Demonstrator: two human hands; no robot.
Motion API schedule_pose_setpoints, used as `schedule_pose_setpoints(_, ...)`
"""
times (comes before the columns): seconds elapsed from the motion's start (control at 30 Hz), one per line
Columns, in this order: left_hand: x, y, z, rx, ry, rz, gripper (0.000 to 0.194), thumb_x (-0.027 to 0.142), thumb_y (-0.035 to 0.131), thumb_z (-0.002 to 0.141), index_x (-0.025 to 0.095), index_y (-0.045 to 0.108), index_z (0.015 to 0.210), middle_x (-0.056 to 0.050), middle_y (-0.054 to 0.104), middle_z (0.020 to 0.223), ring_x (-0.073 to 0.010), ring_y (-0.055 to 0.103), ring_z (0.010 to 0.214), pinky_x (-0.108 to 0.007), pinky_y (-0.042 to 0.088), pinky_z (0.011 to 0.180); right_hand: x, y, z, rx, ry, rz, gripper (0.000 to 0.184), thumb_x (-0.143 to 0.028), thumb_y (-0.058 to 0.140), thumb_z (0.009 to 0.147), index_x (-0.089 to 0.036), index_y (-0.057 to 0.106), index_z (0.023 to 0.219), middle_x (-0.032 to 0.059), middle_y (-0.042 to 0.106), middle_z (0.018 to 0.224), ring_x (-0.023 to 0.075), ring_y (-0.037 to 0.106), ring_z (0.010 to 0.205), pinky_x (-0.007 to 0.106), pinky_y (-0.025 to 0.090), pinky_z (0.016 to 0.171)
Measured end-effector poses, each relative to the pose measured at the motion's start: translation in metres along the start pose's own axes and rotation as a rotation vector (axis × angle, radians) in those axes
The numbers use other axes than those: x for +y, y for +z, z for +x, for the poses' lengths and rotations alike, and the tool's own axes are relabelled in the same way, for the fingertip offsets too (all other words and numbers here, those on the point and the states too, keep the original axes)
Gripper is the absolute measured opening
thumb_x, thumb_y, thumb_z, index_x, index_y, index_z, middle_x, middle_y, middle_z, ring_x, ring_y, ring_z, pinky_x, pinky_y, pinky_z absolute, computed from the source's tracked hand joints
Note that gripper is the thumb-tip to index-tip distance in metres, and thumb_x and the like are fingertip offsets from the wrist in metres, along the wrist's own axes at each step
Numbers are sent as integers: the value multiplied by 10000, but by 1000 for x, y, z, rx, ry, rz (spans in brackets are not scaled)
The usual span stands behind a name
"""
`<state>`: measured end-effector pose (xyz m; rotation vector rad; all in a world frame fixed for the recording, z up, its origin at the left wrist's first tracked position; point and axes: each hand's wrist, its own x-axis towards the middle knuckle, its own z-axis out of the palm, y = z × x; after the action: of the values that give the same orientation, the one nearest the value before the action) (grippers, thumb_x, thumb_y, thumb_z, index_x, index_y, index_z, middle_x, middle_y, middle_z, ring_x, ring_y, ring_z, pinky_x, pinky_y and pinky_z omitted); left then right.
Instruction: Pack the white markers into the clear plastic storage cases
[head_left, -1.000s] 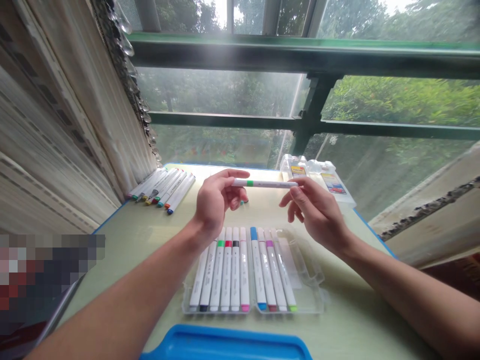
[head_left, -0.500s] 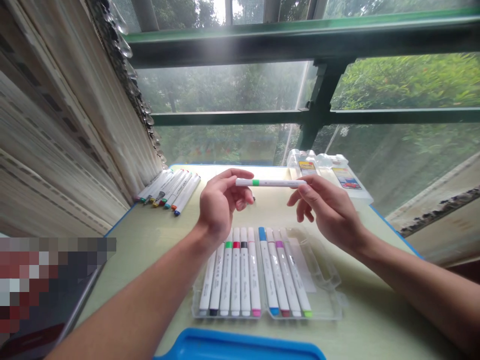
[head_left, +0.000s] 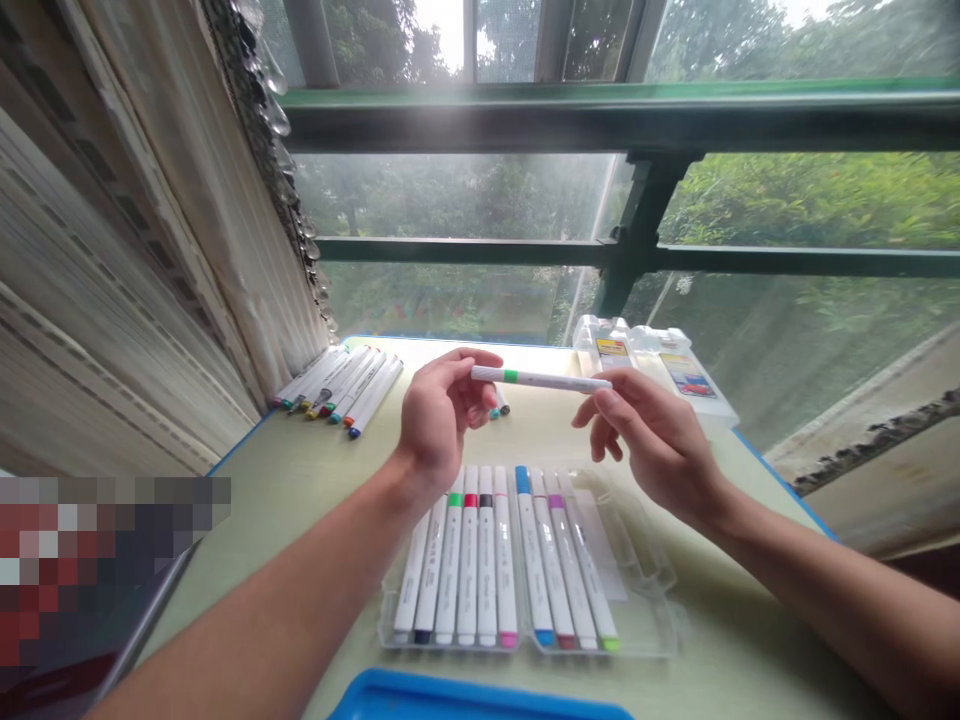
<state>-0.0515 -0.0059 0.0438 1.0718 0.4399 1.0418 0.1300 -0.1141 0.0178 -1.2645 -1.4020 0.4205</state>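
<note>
A white marker (head_left: pixel 551 380) with a green band lies nearly level in the air between my two hands. My left hand (head_left: pixel 442 410) pinches its banded end between thumb and fingers. At the other end, the thumb and forefinger of my right hand (head_left: pixel 645 425) are closed on it, with the other fingers curled below. Beneath the hands, an opened clear plastic case (head_left: pixel 645 640) rests on the table, and several white markers (head_left: pixel 487 570) stand side by side in its two halves. The right part of the case's right half shows no markers.
To the far left, several more markers (head_left: pixel 345 385) lie in a row on the table (head_left: pixel 300 520). Clear cases with labels (head_left: pixel 690 375) sit at the back right by the window. A blue tray edge (head_left: pixel 480 695) shows at the front; marker tips (head_left: pixel 502 409) peek out behind my left hand.
The view has tilted up slightly, so the scene sits lower. The marker's right end has dipped a little. Both hands keep their hold, and more marker tips show behind my left hand.
</note>
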Motion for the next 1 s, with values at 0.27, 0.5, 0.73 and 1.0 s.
schedule_pose_setpoints(0.27,-2,3,-1,48,-9,19,203,226,505,772,113,669,737,-14,523,481,-83,391,417,-196,260,410,3,0,0,2,-31,1,193,-377,514,1003,-195,578,998,-4,672,789,79,588,487,234,438,447)
schedule_pose_setpoints(0.5,-2,3,0,92,-26,55,184,210,508,767,111,662,754,-8,522,476,-73,366,396,-192,254,404,3,0,1,-1,-36,-16,207,-388,512,1000,-190,572,1005,-2,669,787,76,580,480,237,438,442)
schedule_pose_setpoints(0.73,-2,3,0,120,-30,77,172,205,507,769,112,651,773,-5,519,477,-73,366,395,-191,256,401,3,0,1,1,-37,-7,216,-394,512,1000,-187,574,995,-1,667,790,78,582,483,235,433,437)
schedule_pose_setpoints(1.0,-3,2,-1,135,-6,127,148,194,519,747,122,643,784,5,518,492,-68,355,401,-189,245,396,3,0,2,-13,-36,-15,236,-412,502,1004,-190,577,979,-4,674,773,79,580,471,232,425,434)
